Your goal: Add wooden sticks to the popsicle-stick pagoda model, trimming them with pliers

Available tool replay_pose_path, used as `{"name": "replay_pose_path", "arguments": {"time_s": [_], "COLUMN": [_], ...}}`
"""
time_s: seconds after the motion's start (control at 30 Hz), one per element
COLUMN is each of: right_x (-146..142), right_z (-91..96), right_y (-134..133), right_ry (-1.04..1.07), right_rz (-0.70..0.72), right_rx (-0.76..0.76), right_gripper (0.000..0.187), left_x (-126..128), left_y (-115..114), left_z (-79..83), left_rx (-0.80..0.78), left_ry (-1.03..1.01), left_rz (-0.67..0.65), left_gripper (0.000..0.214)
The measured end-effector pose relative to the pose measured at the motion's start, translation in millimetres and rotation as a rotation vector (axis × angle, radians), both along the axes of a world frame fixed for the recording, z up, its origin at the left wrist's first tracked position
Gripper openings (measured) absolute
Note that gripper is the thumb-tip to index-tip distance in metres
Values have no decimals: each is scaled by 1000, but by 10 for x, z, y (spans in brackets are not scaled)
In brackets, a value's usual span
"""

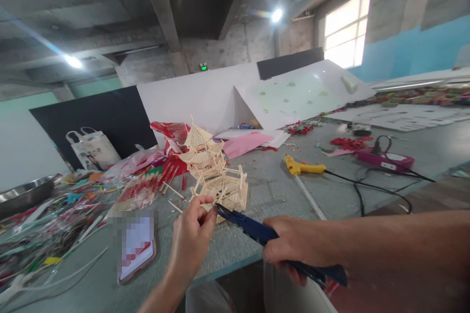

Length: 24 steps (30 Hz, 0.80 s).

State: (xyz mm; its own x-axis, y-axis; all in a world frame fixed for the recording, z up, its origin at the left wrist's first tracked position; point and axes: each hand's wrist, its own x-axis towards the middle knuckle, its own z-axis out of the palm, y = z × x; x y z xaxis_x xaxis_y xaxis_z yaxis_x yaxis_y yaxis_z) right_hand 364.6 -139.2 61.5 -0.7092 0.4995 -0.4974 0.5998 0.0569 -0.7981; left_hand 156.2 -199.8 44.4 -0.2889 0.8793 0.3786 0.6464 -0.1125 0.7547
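Note:
My right hand (284,244) is wrapped round the handles of a long dark blue shears-like hand tool (247,227). Its black tip points left, at the fingertips of my left hand (196,225). Thumb and forefinger of that hand are pinched together by the tip; whatever they hold is too small or hidden to make out. Just beyond both hands stands a model pavilion (205,161) of thin pale wooden sticks, with a pointed roof, a middle tier and a wider base (238,195). My left hand hides part of the base.
A phone (137,249) lies left of my left hand. Bundled sticks (141,188) and tangled craft scraps (47,244) cover the table's left. A yellow glue gun (303,166) with a black cord lies right, near a purple box (385,160). Pink paper (246,144) lies behind the model.

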Motion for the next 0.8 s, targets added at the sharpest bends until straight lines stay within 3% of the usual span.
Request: {"name": "replay_pose_path", "arguments": {"time_s": [0.5, 0.8], "right_x": [1, 20], "right_z": [87, 1], "right_y": [-25, 10], "right_ry": [-24, 42], "right_rz": [-27, 15], "right_rx": [10, -7], "right_gripper": [4, 5], "left_x": [49, 73], "left_y": [4, 19], "left_z": [23, 44], "left_rx": [58, 75], "left_ry": [223, 203], "left_rz": [46, 30], "left_gripper": [27, 29]}}
